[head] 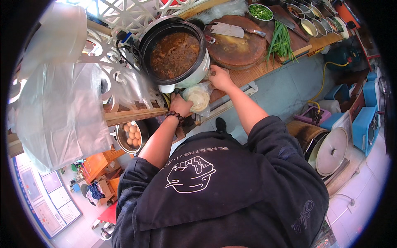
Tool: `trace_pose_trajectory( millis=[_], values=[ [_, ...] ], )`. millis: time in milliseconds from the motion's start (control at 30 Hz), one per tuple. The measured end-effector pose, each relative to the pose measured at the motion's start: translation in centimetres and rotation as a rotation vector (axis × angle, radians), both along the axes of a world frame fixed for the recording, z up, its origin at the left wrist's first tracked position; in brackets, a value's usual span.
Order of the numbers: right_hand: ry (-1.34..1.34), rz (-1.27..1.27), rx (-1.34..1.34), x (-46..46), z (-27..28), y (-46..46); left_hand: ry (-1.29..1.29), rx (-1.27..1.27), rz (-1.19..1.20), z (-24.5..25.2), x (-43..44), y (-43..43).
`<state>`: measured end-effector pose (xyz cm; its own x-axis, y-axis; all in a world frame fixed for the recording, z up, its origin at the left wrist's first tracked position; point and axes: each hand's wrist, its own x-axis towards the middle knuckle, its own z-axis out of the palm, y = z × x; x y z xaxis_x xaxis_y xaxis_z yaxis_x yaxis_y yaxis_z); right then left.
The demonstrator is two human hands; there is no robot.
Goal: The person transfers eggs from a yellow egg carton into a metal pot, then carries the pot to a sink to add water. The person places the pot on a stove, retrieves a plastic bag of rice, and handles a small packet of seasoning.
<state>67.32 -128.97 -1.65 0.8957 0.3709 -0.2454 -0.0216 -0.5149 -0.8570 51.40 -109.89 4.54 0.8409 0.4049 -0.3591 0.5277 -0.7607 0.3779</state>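
Observation:
My left hand (180,105) holds the near-left side of a clear plastic bag, its thumb against the pale round flatbread (198,98) inside. Dark round beads circle that wrist. To the right, my right hand (220,78) is curled at the counter edge with clear plastic (225,72) at its fingers; the fingertips are partly hidden. Just beyond both hands stands a white electric cooker (194,79) with a black inner pot of brown stewed meat (175,55). Right of the cooker, a round wooden chopping board (237,46) bears a cleaver (228,30).
Chopped scallions fill a metal bowl (260,12). Whole green stalks (280,42) and a knife (283,22) lie beside it, near several seasoning bowls (308,27). Eggs (132,135) sit in a pot at lower left. Plastic sheeting (62,114) hangs left; a lidded pot (332,152) stands right.

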Motion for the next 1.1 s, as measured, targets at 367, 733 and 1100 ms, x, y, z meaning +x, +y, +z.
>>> trace_pose_trajectory(
  millis=[367,733,1100],
  values=[
    [0.059,0.002,0.077,0.1,-0.1,0.2,0.061,-0.062,-0.005,0.7,0.3,0.0],
    [-0.112,-0.031,0.002,-0.8,0.7,-1.6,0.078,-0.045,-0.011,0.6,0.4,-0.1],
    [-0.067,-0.019,-0.022,-0.9,0.2,-1.6,0.095,-0.050,0.065,0.7,1.3,-0.1]
  ],
)
